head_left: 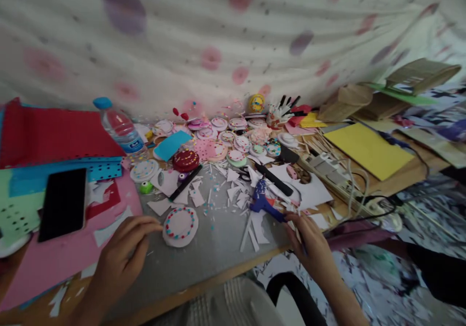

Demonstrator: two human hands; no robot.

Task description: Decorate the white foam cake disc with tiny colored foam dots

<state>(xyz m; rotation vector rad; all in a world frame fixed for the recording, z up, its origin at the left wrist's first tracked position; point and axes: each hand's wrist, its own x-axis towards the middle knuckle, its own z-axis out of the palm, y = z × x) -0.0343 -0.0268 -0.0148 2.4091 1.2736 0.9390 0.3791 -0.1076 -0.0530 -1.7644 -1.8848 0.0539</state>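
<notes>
A small white disc [179, 240], ringed with red and blue beads, lies flat on the grey work surface near the front edge. My left hand [122, 250] is at its left side, index fingertip at the rim and thumb apart below, so it seems to touch rather than grip. On the right, my right hand [309, 241] is closed around the handle end of a blue glue gun [261, 200], whose nozzle points away from me. White paper scraps [238, 192] surround the gun. A black marker [185, 182] rests on cut pieces beyond the disc.
Decorated discs [218, 149] crowd the back. To the left are a water bottle [124, 130], a phone [63, 203] and red sheets [54, 134]. A power strip [327, 175] with cables and a yellow sheet [369, 150] lie right. Scraps cover the floor [364, 287].
</notes>
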